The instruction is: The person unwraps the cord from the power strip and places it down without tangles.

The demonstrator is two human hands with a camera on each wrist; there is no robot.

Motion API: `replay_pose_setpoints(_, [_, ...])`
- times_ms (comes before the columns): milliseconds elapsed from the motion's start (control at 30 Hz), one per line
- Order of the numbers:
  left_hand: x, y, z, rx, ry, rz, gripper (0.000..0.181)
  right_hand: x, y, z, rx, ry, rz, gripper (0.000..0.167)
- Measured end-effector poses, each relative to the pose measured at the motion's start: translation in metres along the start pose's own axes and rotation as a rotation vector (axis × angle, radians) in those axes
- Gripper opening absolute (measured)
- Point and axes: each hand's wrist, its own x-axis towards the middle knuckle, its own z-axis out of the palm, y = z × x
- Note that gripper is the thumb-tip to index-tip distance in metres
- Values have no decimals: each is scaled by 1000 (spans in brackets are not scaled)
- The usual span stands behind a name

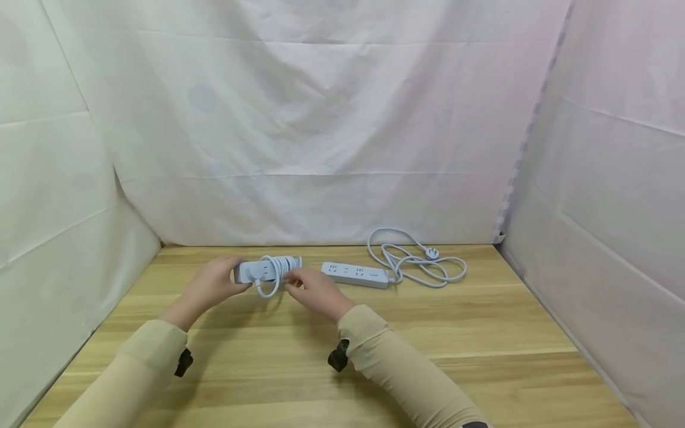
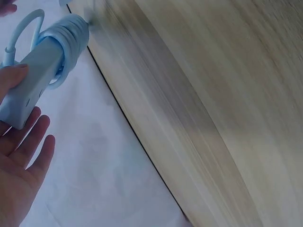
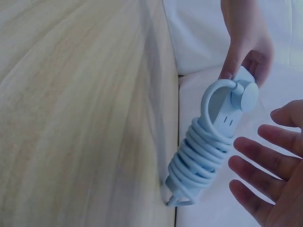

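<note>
My left hand [image 1: 214, 280] grips one end of a white power strip [image 1: 247, 271], thumb on one side and fingers on the other. The strip's own cord [image 3: 196, 156] is wound round its far half in several tight coils. In the right wrist view the plug [image 3: 245, 97] sits against the strip's socket face near the left hand, with a loop of cord running from it to the coils. My right hand [image 3: 279, 165] is beside the coils with its fingers spread, apart from the strip. In the left wrist view the bundle [image 2: 40, 71] is tilted above the table.
To the right on the wooden table [image 1: 267, 368] lies a second white power strip [image 1: 355, 275]. Its loose cord [image 1: 409, 260] lies in loops and ends in a round plug [image 1: 431, 254]. White cloth [image 1: 310, 131] hangs behind the table and at both sides.
</note>
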Motion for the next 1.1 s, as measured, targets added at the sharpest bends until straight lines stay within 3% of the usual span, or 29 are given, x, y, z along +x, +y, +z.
replay_pose_setpoints(300, [2,23,1,20,93,111,44,-1,-17,-8,50,32,26,35])
replay_pose_setpoints(533, [0,37,-1,55,274,287,50,-7,-33,-14,74,94,50,43])
replay_pose_setpoints(667, [1,46,-9,57,345,351,53,-10,-39,-19,125,127,58,49])
replay_pose_setpoints(867, [2,62,-17,76,396,405,54,-13,-43,-25,169,155,18,58])
replay_pose_setpoints(1100, [0,77,-20,79,430,477,55,-15,-43,-27,109,200,-95,58])
